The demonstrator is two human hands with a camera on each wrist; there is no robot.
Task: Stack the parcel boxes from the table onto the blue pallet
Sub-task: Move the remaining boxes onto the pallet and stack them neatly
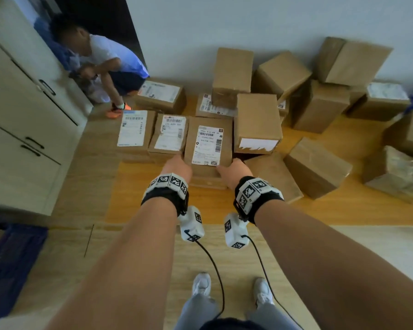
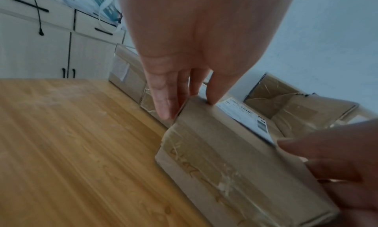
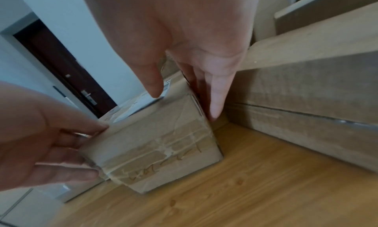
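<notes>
A brown parcel box with a white shipping label point(image 1: 208, 144) lies at the front of a cluster of boxes on the wooden table point(image 1: 224, 210). My left hand point(image 1: 178, 166) lies against its left side, fingers point(image 2: 163, 104) straight down the wall and thumb on the top edge. On the opposite side my right hand point(image 1: 233, 171) does the same, fingers point(image 3: 216, 101) straight in the narrow gap beside a neighbouring box. The taped front face point(image 3: 159, 151) points at me. The blue pallet point(image 1: 12, 258) is on the floor at the lower left.
Labelled boxes point(image 1: 168, 135) crowd the left side, a taller box point(image 1: 256, 122) and a flat one point(image 1: 274, 175) the right. Several more boxes point(image 1: 317, 167) are piled behind and to the right. A person point(image 1: 105, 60) crouches by the doorway. White cabinets point(image 1: 22, 115) line the left.
</notes>
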